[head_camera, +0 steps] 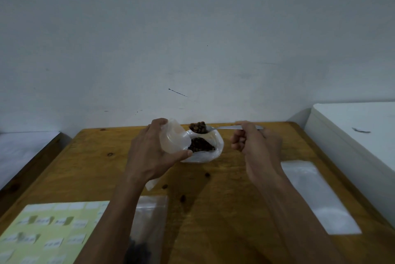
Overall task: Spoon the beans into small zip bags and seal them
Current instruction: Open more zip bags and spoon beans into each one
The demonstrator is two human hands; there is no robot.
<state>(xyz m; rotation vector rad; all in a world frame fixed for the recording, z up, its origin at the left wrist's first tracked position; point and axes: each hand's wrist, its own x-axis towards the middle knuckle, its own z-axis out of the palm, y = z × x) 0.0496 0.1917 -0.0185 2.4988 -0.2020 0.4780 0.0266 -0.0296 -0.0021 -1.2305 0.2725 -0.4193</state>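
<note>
A heap of brown beans (198,127) is sitting in the bowl of a white plastic spoon (215,128), just above the middle of the frame. The right hand (254,142) is pinching the spoon's handle, fingers curled round it, and holding the spoon level over a white plastic bag (210,152) that is lying open on the wooden table (224,199). More beans are showing dark inside that bag's mouth.

The left hand (149,148) is gripping a small clear zip bag (175,138), thumb below and fingers above, with the bag's opening turned toward the spoon; the spoon's tip is just beside that opening. Whether the zip bag has beans in it I cannot tell.

A few loose beans (183,198) are lying on the table below the white bag. At the lower middle, partly under the left forearm, a filled clear bag (147,231) is lying flat with dark beans at its lower end. At the right, a stack of flat clear bags (318,195) is lying along the table's edge. At the lower left, a pale yellow label sheet (42,233) is resting on the table.
</note>
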